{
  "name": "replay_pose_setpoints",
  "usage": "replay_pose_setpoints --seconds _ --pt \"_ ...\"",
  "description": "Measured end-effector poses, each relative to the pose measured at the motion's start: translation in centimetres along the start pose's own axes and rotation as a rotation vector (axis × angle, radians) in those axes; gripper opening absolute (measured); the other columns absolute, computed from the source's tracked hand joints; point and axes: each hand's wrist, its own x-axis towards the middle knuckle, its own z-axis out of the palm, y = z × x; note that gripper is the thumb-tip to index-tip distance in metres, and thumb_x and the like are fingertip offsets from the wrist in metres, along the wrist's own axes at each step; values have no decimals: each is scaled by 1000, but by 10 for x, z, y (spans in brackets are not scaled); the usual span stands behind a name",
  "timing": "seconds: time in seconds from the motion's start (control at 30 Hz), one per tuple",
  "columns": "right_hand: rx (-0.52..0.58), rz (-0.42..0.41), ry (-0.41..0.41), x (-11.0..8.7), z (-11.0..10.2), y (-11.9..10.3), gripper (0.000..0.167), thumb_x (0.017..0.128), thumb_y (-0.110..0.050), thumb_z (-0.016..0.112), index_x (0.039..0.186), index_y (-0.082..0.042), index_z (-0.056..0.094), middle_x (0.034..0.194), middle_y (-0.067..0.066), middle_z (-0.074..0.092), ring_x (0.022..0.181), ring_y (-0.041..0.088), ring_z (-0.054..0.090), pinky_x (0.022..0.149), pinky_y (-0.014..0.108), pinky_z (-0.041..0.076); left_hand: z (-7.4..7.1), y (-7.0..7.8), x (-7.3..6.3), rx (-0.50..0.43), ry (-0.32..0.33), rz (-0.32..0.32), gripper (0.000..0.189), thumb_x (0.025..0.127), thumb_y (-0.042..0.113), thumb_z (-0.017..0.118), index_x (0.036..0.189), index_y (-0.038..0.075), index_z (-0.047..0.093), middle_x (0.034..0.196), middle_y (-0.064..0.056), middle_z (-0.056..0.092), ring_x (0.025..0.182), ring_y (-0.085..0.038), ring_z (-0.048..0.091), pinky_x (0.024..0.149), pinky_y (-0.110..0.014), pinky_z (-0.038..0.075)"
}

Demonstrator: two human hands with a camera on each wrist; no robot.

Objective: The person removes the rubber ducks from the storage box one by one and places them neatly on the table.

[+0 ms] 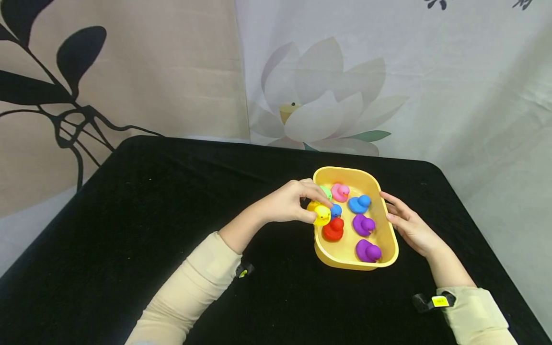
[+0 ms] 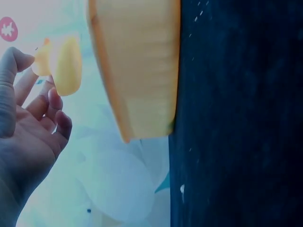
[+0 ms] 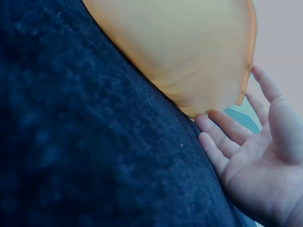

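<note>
The left hand (image 1: 284,202) pinched a yellow duck (image 1: 321,216) between its thumb and fingers. It held the duck up over the left side of a yellow tub (image 1: 345,263). The right hand (image 1: 411,229) had its fingers spread out, and they touched the other side of the tub. In the tub sat a green duck (image 1: 325,192), a pink duck (image 1: 340,192), a red duck (image 1: 333,231), two blue ducks (image 1: 359,205) and two purple ducks (image 1: 368,251). The tub stood on a black table (image 1: 276,302).

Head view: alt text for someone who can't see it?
The left-hand grip pinches a yellow toy duck over the left edge of a yellow tub holding other colourful ducks; the right-hand grip touches the tub's right side.
</note>
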Motion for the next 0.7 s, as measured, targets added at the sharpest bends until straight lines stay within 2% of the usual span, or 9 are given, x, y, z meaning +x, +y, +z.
replay_pose_setpoints --seconds 0.17,0.37,0.53,0.7 --pt "1 0 0 0 -1 1 53 103 -13 40 152 -11 19 142 19 36 115 6 54 90 23 45 -11 -5 -4 -8 41 -12 33 77 16 69 109 9 72 107 9 65 97 -14 50 80 -36 51" --pt "0 5 3 0 -1 1 53 103 -14 40 152 -13 19 142 16 36 115 6 53 90 23 44 -23 -12 -8 -28 49 -18 34 76 15 66 108 7 72 109 3 64 97 -18 49 79 -50 46" --pt "3 9 1 0 -1 1 53 103 -14 40 152 -13 19 143 14 36 116 6 52 91 23 44 -30 -20 -10 -17 54 -52 34 76 13 65 109 7 72 108 2 64 98 -19 49 80 -49 45" --pt "-6 20 6 -1 0 0 53 103 -14 40 153 -13 19 144 20 34 115 5 53 90 22 44 -36 -28 -13 -14 77 -93 33 76 10 65 108 5 72 107 2 65 98 -19 49 83 -52 44"
